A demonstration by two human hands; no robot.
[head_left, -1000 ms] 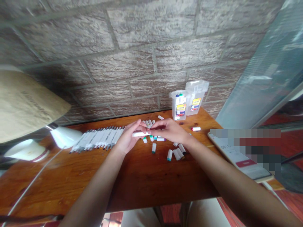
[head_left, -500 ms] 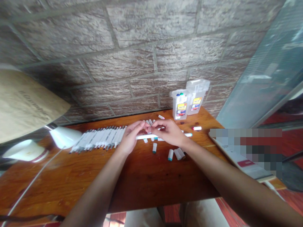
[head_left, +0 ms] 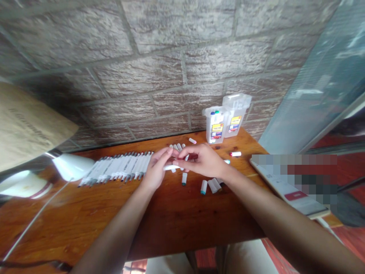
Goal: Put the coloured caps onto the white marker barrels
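In front of me a white marker (head_left: 171, 166) is held low between my two hands. My left hand (head_left: 156, 167) is closed round its left part. My right hand (head_left: 207, 161) bends in from the right, its thumb and fingers pinched on the marker close to the left fingertips; the exact grip is partly hidden. Several white marker caps (head_left: 179, 147) lie behind the hands. Nearer to me are a teal-ended cap (head_left: 184, 179), another teal-ended cap (head_left: 203, 187) and pale caps (head_left: 214, 185). Left of my left hand is a row of white markers (head_left: 119, 167).
Two clear plastic cases (head_left: 214, 133) stand against the brick wall (head_left: 159, 76), one holding markers. A red-ended cap (head_left: 235, 154) and a pink-ended cap (head_left: 192, 140) lie near them. Left are a lamp (head_left: 74, 166), a white cup (head_left: 24, 184) and a cable; right, a flat tablet-like object (head_left: 296, 196).
The marker between my hands has turned and shows less of its length; my right thumb now lies over it. The view has shifted slightly.
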